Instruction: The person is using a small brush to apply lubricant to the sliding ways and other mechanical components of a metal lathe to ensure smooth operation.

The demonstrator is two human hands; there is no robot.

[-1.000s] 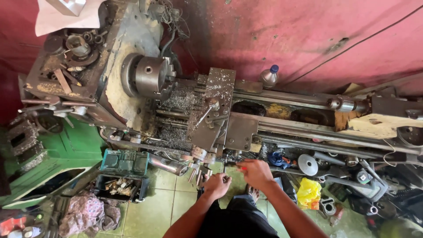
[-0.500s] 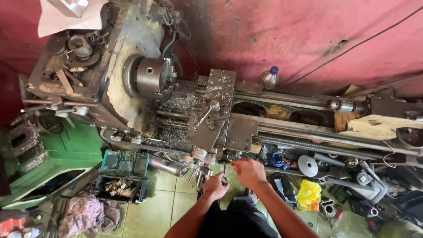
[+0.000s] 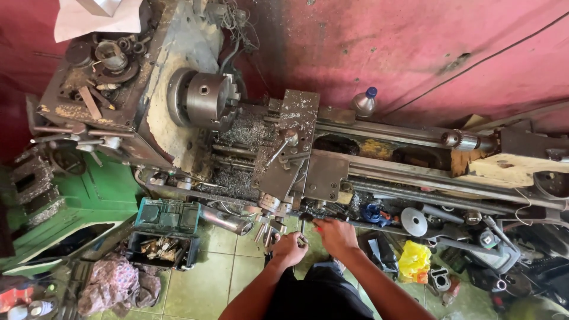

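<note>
A crate (image 3: pixel 168 216) sits left of both hands (image 3: pixel 314 242), below the lathe (image 3: pixel 267 148).

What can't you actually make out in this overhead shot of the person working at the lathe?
- Head view: what the left hand pinches is too small to tell; its grip covers it.
- Whatever lies under the right hand is hidden by the palm.
- The lathe runs off the right edge.
- The dark crate holds contents too small to identify.
- The person's legs are cut off by the bottom edge.
</note>
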